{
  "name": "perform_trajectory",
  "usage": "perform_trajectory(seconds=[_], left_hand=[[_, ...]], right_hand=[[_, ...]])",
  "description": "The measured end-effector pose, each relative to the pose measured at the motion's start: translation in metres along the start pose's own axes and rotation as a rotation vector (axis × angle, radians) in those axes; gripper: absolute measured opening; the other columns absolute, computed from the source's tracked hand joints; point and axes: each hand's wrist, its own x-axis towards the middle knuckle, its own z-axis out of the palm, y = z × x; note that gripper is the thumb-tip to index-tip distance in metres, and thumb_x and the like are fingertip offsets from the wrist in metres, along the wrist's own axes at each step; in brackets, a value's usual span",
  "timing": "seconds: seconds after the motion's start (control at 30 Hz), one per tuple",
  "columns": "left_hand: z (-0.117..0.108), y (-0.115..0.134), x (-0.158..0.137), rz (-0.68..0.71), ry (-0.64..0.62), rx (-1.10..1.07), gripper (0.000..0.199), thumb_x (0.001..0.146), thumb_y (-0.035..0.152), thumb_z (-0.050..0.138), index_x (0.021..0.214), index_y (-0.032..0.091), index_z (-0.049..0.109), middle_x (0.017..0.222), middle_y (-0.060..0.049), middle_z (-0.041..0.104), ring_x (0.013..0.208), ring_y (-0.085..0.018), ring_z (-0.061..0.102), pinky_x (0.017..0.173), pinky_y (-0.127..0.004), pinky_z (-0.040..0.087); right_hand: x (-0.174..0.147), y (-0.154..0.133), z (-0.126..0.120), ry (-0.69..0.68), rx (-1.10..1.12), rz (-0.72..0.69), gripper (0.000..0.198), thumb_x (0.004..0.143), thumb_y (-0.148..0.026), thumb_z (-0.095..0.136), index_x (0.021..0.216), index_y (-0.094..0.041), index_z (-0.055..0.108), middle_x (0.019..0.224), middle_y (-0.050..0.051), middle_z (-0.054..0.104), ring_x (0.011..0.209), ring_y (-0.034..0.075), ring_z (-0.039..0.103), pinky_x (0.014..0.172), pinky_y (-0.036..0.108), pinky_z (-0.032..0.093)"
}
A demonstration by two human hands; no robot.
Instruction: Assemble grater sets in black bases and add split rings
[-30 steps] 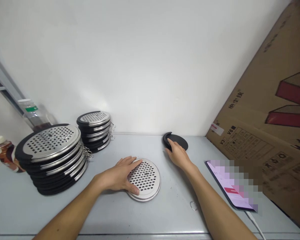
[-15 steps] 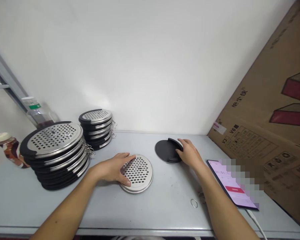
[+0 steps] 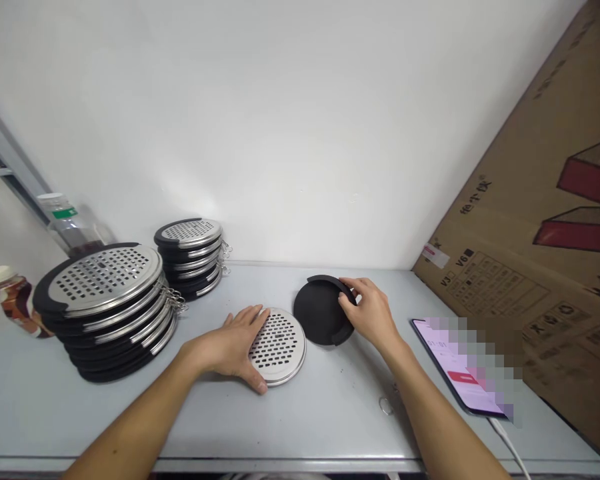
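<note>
My left hand (image 3: 233, 347) lies with fingers spread over the left side of a round metal disc with slotted holes (image 3: 279, 347), which rests flat on the table. Thumb and fingertips touch the disc's rim. On the right, my right hand (image 3: 370, 307) grips the raised rim of a round black cover (image 3: 320, 313). That cover is tilted, its inside facing me and its left edge close beside the metal disc. Near my right forearm a small metal ring (image 3: 385, 405) lies on the table.
Two stacks of assembled discs with black covers and rings, a larger one (image 3: 105, 280) and a smaller one (image 3: 193, 233), stand at the left. Behind them are a clear bottle (image 3: 75, 230) and a brown jar (image 3: 17, 303). A phone (image 3: 455, 373) and a cardboard box (image 3: 525, 267) are at right.
My right hand has brought the black cover left toward the metal disc and tilted it up. My left hand has stayed at the disc, its thumb shifted slightly nearer me.
</note>
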Motion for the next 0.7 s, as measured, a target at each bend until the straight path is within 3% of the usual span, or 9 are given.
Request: perform_trajectory(seconds=[0.13, 0.23, 0.33, 0.47, 0.57, 0.7], left_hand=[[-0.001, 0.003, -0.001, -0.027, 0.050, -0.096, 0.134, 0.049, 0.064, 0.077, 0.150, 0.026, -0.003, 0.157, -0.013, -0.003, 0.143, -0.038, 0.003, 0.114, -0.049, 0.016], [0.000, 0.007, 0.002, 0.013, 0.126, -0.175, 0.130, 0.052, 0.063, 0.077, 0.150, 0.029, -0.001, 0.157, -0.011, 0.001, 0.142, -0.036, 0.010, 0.113, -0.044, 0.023], [0.002, 0.012, 0.005, 0.057, 0.158, -0.206, 0.121, 0.056, 0.062, 0.076, 0.150, 0.031, 0.007, 0.157, -0.008, 0.001, 0.143, -0.035, 0.008, 0.115, -0.043, 0.021], [0.005, 0.018, 0.006, 0.053, 0.134, -0.207, 0.115, 0.057, 0.064, 0.075, 0.149, 0.033, 0.013, 0.158, -0.006, -0.006, 0.143, -0.036, 0.002, 0.115, -0.046, 0.017], [0.005, 0.020, 0.006, 0.085, 0.144, -0.208, 0.111, 0.057, 0.064, 0.075, 0.148, 0.034, 0.019, 0.158, -0.005, -0.005, 0.143, -0.034, 0.001, 0.116, -0.046, 0.016], [0.004, 0.020, 0.006, 0.145, 0.160, -0.213, 0.103, 0.059, 0.063, 0.075, 0.146, 0.033, 0.029, 0.158, -0.005, 0.003, 0.144, -0.033, -0.001, 0.116, -0.047, 0.014]], right_hand=[[-0.004, -0.012, -0.005, 0.036, 0.091, 0.001, 0.032, 0.078, -0.028, 0.051, 0.105, -0.020, 0.065, 0.103, 0.008, 0.063, 0.077, 0.018, 0.059, 0.075, 0.031, 0.047], [-0.004, -0.012, 0.000, -0.046, 0.116, 0.060, 0.027, 0.074, -0.026, 0.054, 0.097, -0.019, 0.065, 0.101, 0.006, 0.065, 0.073, 0.017, 0.060, 0.076, 0.032, 0.047], [-0.008, -0.014, 0.014, -0.165, 0.149, 0.106, 0.025, 0.075, -0.024, 0.053, 0.095, -0.018, 0.065, 0.100, 0.006, 0.067, 0.074, 0.017, 0.061, 0.077, 0.030, 0.047], [-0.016, -0.022, 0.030, -0.233, 0.075, -0.007, 0.029, 0.088, -0.032, 0.046, 0.102, -0.016, 0.066, 0.099, 0.010, 0.068, 0.090, 0.021, 0.062, 0.084, 0.031, 0.044], [-0.019, -0.025, 0.030, -0.309, 0.016, -0.064, 0.034, 0.094, -0.034, 0.038, 0.104, -0.017, 0.066, 0.099, 0.010, 0.067, 0.097, 0.021, 0.061, 0.085, 0.029, 0.042], [-0.018, -0.025, 0.024, -0.397, -0.009, -0.082, 0.040, 0.097, -0.033, 0.031, 0.095, -0.018, 0.068, 0.094, 0.009, 0.068, 0.091, 0.021, 0.062, 0.081, 0.028, 0.042]])
